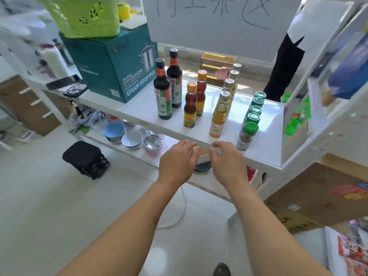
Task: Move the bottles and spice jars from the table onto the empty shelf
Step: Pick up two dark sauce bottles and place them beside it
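On the white shelf (264, 144) stand four rows. Two dark soy sauce bottles (163, 92) are at the left. Two amber oil bottles (190, 105) with orange caps come after them. A row of silver-capped pale yellow bottles (220, 116) follows. Several green-capped spice jars (248, 136) line the right. My left hand (178, 162) and my right hand (228, 162) hover side by side at the shelf's front edge, fingers curled down, holding nothing. Both are in front of the bottles and touch none of them.
A teal steam soup pot box (111, 62) with a green basket (83, 14) on top stands at the shelf's left. Bowls (123, 134) sit on the lower shelf. A black stool (85, 159) is on the floor. A white rack (326, 116) and cardboard boxes (318, 194) crowd the right.
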